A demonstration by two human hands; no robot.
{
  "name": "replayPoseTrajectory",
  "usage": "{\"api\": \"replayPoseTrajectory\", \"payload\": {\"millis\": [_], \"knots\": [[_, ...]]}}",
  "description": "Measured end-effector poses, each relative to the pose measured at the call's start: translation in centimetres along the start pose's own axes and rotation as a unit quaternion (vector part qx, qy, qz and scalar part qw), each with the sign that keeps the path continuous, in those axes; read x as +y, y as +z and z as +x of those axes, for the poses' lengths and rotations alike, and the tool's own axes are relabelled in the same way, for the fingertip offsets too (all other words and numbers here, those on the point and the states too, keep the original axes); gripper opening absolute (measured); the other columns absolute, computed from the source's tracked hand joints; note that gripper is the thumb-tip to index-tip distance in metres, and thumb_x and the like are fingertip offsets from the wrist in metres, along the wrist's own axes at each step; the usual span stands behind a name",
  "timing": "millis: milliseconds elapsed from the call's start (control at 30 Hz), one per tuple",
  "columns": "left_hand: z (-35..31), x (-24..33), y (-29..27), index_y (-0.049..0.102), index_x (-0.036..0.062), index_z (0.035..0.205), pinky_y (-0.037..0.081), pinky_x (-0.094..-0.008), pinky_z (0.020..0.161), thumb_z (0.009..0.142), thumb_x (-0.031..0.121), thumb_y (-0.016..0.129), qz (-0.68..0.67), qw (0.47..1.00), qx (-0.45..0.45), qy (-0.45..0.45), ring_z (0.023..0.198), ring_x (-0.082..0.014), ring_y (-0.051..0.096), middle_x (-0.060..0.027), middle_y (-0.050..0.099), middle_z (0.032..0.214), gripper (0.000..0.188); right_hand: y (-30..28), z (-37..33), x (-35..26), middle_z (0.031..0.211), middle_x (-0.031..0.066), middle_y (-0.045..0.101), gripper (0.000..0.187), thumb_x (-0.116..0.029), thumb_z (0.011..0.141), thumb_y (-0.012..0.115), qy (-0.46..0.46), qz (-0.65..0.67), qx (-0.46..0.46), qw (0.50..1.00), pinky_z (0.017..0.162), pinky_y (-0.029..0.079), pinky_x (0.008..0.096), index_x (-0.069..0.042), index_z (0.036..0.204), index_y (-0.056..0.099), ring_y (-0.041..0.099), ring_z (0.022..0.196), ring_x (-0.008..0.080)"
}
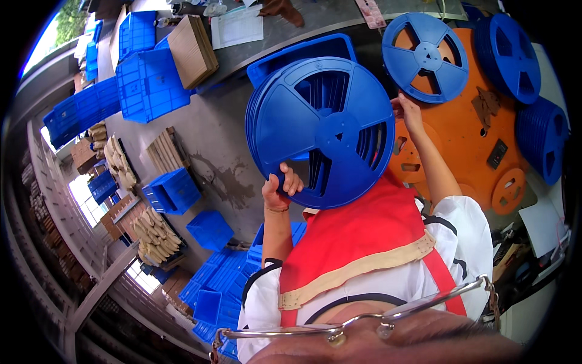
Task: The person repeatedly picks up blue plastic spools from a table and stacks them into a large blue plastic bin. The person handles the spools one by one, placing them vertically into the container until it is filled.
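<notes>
In front of my red apron (364, 233) is a stack of large blue plastic reels (297, 115), its round faces turned up toward me. My left hand (284, 185) is closed on the stack's lower left, with fingers over the front reel beside one of its openings. At the right rim, my right hand (409, 115) has bent fingers against the stack; its fingertips are partly hidden. Just beyond that hand, a single lighter-looking blue reel (448, 88) lies over the orange surface.
The orange work surface (464, 148) carries more blue reel stacks (506, 57) at the right. Behind the held stack is a blue crate (345, 45). A grey bench (327, 13) runs along the back. Blue bins (151, 85), cardboard (191, 51) and pallets (167, 148) stand to the left.
</notes>
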State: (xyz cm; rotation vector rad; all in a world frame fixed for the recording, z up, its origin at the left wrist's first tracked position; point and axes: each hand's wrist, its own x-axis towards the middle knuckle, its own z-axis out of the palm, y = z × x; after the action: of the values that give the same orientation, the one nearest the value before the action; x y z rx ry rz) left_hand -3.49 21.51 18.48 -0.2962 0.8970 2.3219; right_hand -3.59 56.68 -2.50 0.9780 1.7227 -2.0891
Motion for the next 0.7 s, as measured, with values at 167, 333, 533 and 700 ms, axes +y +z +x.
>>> {"api": "replayPoseTrajectory", "payload": {"millis": [167,333,533,700], "knots": [[-0.1,0.0,-0.5,0.049,0.0082,0.104,0.042,-0.0297,0.063,0.088,0.039,0.053,-0.022,0.998,-0.050,-0.012,0.055,-0.0107,0.045,0.0019,0.042,0.061,0.035,-4.2,5.2,5.4,0.120,0.0183,0.050,0.051,-0.032,0.082,0.059,-0.209,-0.410,0.221,0.860,0.094,0.036,0.0406,0.002,0.119,0.048,0.047,0.113,0.0311],[0.3,0.1,0.0,0.048,0.0079,0.105,0.042,-0.0297,0.064,0.085,0.042,0.056,-0.019,0.999,-0.012,-0.023,0.057,-0.0102,0.045,0.0021,0.043,0.063,0.040,-6.4,5.6,6.6,0.122,0.0183,0.046,0.072,-0.029,0.073,0.069,-0.126,-0.643,0.150,0.740,0.096,0.033,0.0416,-0.001,0.130,0.034,0.042,0.115,0.0316],[1.8,-0.9,0.7,0.050,0.0091,0.106,0.044,-0.0308,0.070,0.084,0.045,0.055,-0.026,0.995,0.094,-0.010,0.062,-0.0102,0.045,0.0029,0.042,0.067,0.042,-4.4,2.9,2.1,0.087,0.0098,0.051,0.030,-0.022,0.067,0.071,-0.299,-0.547,0.189,0.759,0.077,0.040,0.0404,-0.009,0.089,0.057,0.050,0.087,0.0288],[1.9,-1.1,0.1,0.055,0.0088,0.104,0.046,-0.0316,0.070,0.089,0.039,0.050,0.018,0.973,0.231,0.011,0.066,-0.0125,0.049,0.0012,0.047,0.071,0.034,-3.1,-4.8,-4.1,0.078,0.0050,0.055,0.019,-0.022,0.082,0.061,-0.372,-0.079,0.226,0.897,0.066,0.044,0.0314,-0.007,0.092,0.059,0.054,0.073,0.0193]]}}
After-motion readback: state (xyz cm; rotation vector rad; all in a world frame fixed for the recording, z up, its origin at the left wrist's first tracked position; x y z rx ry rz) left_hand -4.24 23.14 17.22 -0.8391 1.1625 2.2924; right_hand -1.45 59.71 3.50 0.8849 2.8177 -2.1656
